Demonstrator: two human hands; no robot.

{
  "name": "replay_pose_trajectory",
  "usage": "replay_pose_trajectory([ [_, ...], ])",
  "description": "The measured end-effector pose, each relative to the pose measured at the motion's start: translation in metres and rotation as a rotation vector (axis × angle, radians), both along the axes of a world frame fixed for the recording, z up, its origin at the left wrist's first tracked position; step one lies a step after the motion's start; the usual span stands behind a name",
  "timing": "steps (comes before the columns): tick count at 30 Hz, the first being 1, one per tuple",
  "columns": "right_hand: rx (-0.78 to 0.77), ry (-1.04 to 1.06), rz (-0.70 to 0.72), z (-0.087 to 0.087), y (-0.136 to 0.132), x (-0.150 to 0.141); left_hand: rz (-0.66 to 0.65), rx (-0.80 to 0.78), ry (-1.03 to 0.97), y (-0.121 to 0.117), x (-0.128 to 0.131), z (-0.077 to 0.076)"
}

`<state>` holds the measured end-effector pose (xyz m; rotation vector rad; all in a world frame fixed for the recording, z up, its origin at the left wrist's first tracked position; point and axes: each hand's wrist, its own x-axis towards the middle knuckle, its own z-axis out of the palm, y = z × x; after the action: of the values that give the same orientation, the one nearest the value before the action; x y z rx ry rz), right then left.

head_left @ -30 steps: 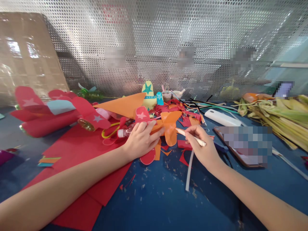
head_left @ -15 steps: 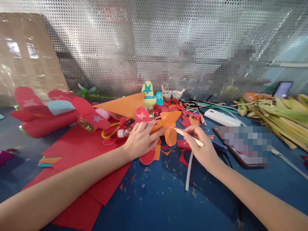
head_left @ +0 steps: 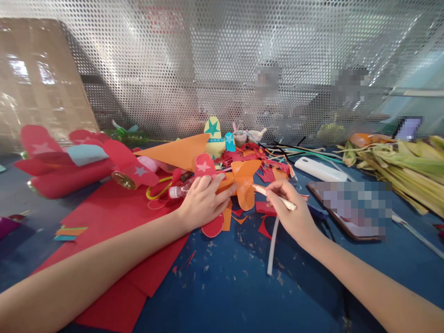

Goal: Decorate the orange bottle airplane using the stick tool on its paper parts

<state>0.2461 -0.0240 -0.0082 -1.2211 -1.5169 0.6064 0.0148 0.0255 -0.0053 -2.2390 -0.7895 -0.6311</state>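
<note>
My left hand point(head_left: 204, 201) is closed over the body of a toy airplane made from a small plastic bottle. Its pale-capped bottle neck point(head_left: 176, 191) points left, and a red paper wing point(head_left: 204, 166) with a star sticks out on either side of my fingers. At the right end stands an orange rounded-lobed paper tail point(head_left: 245, 187). My right hand point(head_left: 291, 208) pinches a slim whitish stick point(head_left: 261, 189) with a tapered tip. That tip is at the tail's right edge; whether it touches, I cannot tell.
Red paper sheets point(head_left: 132, 259) lie left on the blue table point(head_left: 222, 286). A larger red toy airplane point(head_left: 72, 178) stands beyond them. Red scraps point(head_left: 248, 155) are heaped at the back. To the right are a white glue gun-like device point(head_left: 319, 170), a phone point(head_left: 350, 210) and dried husks point(head_left: 398, 162).
My right hand and the stick have shifted very slightly to the right. My left hand and the toy airplane stay where they were.
</note>
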Motion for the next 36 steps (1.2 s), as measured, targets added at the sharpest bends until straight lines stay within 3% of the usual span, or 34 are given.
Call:
replay_pose_trajectory([
  [36, 0.022, -0.056, 0.028, 0.0037, -0.0035, -0.0018, 0.010, -0.006, 0.009, -0.0010, 0.0005, 0.0015],
])
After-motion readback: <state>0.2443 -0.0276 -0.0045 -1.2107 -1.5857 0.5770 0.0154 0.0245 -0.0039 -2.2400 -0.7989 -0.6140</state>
